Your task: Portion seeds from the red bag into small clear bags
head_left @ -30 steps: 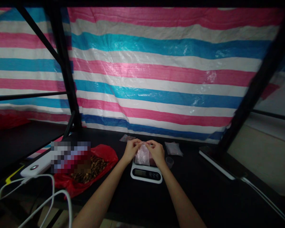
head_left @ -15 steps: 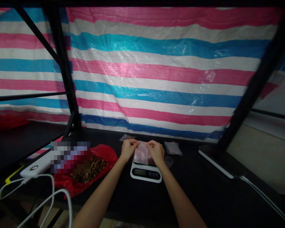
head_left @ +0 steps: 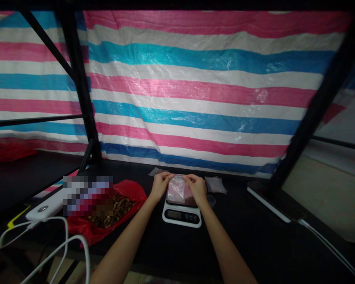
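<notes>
A clear plastic bag (head_left: pixel 176 190) hangs over the pan of a white kitchen scale (head_left: pixel 182 221), its top edge pinched at both corners. My left hand (head_left: pixel 161 185) is closed on the left corner, thumb against fingers. At the right corner my right hand (head_left: pixel 197 188) pinches the bag the same way. The scale's pan looks pinkish through and beside the film; the display shows no readable figures. Just right of my right hand stands a small clear cup (head_left: pixel 211 201), partly hidden. Whether the bag touches the pan I cannot tell.
Left of the scale lies an open red plastic bag (head_left: pixel 136 189) full of brown nut-like or seed-like pieces (head_left: pixel 118 209). A white power bank (head_left: pixel 45 207) with a cable is at far left. Clear bags (head_left: pixel 215 184) lie behind right; a dark slab-like device (head_left: pixel 269 201) is further right.
The clear bag's surface now catches more light and looks more wrinkled. Both hands keep their pinch, with the fingers shifted slightly along the top edge.
</notes>
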Tool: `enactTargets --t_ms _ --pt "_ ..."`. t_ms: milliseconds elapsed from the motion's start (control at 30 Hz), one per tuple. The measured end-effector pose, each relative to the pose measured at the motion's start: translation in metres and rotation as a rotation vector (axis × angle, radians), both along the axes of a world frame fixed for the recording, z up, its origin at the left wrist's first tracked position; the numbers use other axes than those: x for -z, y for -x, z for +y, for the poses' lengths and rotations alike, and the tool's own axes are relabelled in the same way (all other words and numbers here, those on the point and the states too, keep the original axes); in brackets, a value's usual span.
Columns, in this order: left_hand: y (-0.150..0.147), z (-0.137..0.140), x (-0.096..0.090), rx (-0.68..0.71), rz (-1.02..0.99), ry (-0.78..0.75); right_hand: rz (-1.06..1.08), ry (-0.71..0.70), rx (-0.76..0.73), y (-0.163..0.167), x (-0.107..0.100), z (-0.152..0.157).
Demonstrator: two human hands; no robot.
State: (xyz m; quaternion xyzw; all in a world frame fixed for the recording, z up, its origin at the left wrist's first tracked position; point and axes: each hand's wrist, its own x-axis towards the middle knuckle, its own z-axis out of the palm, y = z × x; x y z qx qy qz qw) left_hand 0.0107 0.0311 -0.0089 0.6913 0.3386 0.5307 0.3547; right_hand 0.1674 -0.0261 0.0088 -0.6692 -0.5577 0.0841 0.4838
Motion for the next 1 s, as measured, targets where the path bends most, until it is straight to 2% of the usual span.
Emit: enactTargets --t_ms 333,733,1000 --pt "-0.005 -0.005 0.000 0.079 -0.022 0.043 0.026 -0.027 -0.146 0.006 0.003 0.002" --pt "-0.005 -0.007 -0.005 0.068 0.046 0.008 0.022 -0.026 -0.136 0.010 0.004 0.000" --pt "-0.005 -0.004 -0.004 0.336 -0.063 0.189 0.027 -0.068 -0.241 0.009 0.003 0.000"
